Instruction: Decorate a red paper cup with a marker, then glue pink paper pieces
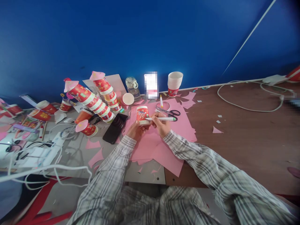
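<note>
Wrapped round the base of a red patterned paper cup (142,113), my left hand (136,130) holds it upside down above the pink paper (150,147). My right hand (161,125) grips a white marker (165,118) with a green end; its tip points left and meets or nearly meets the cup's side. Just behind the right hand lie black-handled scissors (174,113), partly covered by the marker. Another marker (161,101), white with a yellow end, rests farther back on the paper.
Stacked red cups (93,101) with pink cone tops lean at left, near a black phone (114,128). A water bottle (132,89), a blurred bright screen (151,85) and nested cups (175,84) stand along the blue wall. White cables (47,168) clutter the left; another cable (246,109) loops right.
</note>
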Available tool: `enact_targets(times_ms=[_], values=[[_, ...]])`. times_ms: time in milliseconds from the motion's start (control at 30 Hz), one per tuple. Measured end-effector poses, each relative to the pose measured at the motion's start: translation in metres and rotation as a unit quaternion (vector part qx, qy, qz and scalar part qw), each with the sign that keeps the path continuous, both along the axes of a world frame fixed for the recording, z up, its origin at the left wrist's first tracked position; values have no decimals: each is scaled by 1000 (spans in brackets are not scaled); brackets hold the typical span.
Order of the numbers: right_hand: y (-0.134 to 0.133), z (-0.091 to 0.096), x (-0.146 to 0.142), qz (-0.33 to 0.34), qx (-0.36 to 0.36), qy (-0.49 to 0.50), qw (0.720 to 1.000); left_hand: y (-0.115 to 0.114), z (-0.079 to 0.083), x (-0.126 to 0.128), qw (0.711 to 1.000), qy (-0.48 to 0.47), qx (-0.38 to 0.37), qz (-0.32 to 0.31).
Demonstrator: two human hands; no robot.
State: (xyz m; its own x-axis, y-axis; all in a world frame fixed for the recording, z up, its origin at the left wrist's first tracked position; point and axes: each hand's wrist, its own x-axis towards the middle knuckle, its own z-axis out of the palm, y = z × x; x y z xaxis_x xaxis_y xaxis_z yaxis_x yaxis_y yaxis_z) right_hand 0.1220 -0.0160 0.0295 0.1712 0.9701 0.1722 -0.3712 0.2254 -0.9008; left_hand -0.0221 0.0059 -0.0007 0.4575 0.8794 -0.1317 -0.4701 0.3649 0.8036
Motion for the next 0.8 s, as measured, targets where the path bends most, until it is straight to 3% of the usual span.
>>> enact_targets(times_ms=[200,433,800], values=[[0,-3,0,8,-2,8,1000,1,-2,-1,1000,4,-7,5],[4,-7,1,-42,-3,71,997,2,-3,-2,1000,-3,-16,7],[-1,-6,0,-3,11,41,999,0,1,-1,1000,-6,-16,10]])
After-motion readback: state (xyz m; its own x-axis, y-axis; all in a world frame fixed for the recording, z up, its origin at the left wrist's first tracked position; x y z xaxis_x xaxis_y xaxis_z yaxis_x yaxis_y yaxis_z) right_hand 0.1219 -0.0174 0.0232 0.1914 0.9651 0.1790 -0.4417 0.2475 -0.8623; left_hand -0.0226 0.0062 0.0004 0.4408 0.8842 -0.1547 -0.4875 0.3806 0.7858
